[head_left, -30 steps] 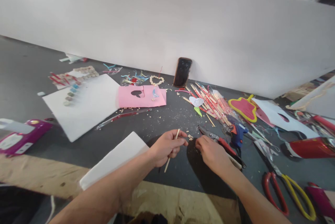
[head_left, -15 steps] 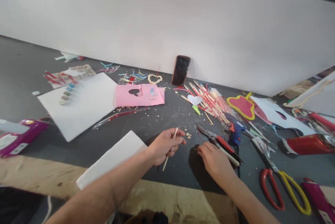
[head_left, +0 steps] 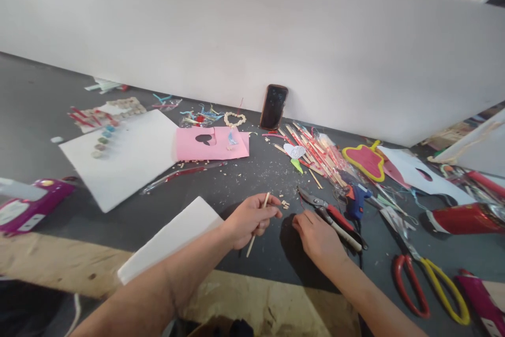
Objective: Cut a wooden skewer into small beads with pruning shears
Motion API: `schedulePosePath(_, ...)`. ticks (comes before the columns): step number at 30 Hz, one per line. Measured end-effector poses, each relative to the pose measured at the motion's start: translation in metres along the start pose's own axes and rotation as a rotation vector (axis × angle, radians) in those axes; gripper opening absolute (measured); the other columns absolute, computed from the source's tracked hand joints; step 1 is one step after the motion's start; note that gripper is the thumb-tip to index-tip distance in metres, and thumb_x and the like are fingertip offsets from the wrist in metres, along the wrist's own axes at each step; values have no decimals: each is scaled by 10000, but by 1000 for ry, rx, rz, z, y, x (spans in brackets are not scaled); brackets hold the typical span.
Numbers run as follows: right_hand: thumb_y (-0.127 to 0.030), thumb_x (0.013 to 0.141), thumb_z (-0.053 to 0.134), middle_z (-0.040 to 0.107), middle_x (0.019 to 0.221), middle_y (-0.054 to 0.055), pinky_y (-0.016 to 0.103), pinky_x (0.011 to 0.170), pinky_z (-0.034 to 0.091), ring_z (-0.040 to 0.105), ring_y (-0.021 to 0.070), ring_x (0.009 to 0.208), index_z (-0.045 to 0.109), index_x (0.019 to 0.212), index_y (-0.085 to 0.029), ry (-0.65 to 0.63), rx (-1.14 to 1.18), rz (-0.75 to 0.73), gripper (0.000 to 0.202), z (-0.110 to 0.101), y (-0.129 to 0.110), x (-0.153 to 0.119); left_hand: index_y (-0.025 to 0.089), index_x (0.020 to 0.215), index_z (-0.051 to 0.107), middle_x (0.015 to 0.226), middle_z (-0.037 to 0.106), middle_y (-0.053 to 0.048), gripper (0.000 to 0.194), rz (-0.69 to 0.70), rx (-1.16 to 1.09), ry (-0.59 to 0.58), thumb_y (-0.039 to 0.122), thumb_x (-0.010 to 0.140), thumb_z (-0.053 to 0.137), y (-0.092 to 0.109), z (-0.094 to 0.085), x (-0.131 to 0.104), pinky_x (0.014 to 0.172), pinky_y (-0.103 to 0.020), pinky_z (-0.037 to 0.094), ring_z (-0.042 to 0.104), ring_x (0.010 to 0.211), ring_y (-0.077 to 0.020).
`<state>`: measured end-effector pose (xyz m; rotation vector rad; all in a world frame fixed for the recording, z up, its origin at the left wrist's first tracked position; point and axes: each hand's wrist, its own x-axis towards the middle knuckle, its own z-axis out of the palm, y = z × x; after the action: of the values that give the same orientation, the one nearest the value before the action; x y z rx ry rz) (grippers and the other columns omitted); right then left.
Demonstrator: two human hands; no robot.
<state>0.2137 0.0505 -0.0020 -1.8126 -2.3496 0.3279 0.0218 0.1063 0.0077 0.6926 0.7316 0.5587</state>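
A thin wooden stick (head_left: 251, 245) slants through the fingers of my left hand (head_left: 252, 220), which is closed on it above the dark table. My right hand (head_left: 316, 234) is low over the tabletop, fingers bent and pressed together; whatever its fingertips hold, if anything, is too small to tell. Small cut wooden bits (head_left: 284, 204) lie just beyond my hands. Pliers-like cutters (head_left: 333, 212) with red handles rest to the right of my right hand, beside a tool with a pale handle. A white board (head_left: 169, 240) is partly under my left forearm.
Behind are a pink sheet (head_left: 189, 145), a phone (head_left: 274, 106) leaning on the white partition, and a bundle of red-wrapped sticks (head_left: 311, 147). At right are a blue glue gun (head_left: 356, 200), large scissors (head_left: 410, 253) and a red can (head_left: 460, 218).
My right hand has shifted slightly left, toward my left hand. My left hand keeps its hold on the stick, nearly unmoved.
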Motion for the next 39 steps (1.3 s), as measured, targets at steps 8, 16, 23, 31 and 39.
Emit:
schedulePosePath(8,-239,867,328,502,720,46,324,660,359,488,199,697,445,760,-212,142,189,205,161,-24,10,-12,164,927,496,772,553,-4,273,-12,14,0,284,721,629,0,1,0,394,-169,104,286,414,0)
schedulePosePath(16,-450,918,224,281,518,-63,227,410,307,318,100,432,258,606,-240,119,658,389,377,-27,11,-26,163,923,494,769,550,-2,247,-15,33,-4,280,740,612,-3,-1,2,393,-169,110,285,416,0)
schedulePosePath(23,-364,777,634,464,689,-39,142,425,320,380,32,510,512,679,-174,104,1622,570,246,-33,5,-28,155,929,490,773,547,-5,228,-8,36,-3,256,754,595,-3,-1,2,394,-172,106,283,417,3)
schedulePosePath(31,-271,659,751,676,911,45,253,779,502,625,142,828,687,846,-188,150,1746,663,214,-33,14,-33,158,935,478,774,542,0,201,-3,48,6,235,773,568,-5,1,3,397,-179,95,260,416,3)
schedulePosePath(39,-308,640,762,678,788,36,243,650,509,630,129,697,686,837,-184,200,1560,699,246,-32,19,-40,155,943,489,781,541,-5,188,3,59,-10,230,785,558,-6,0,2,400,-186,104,261,423,0)
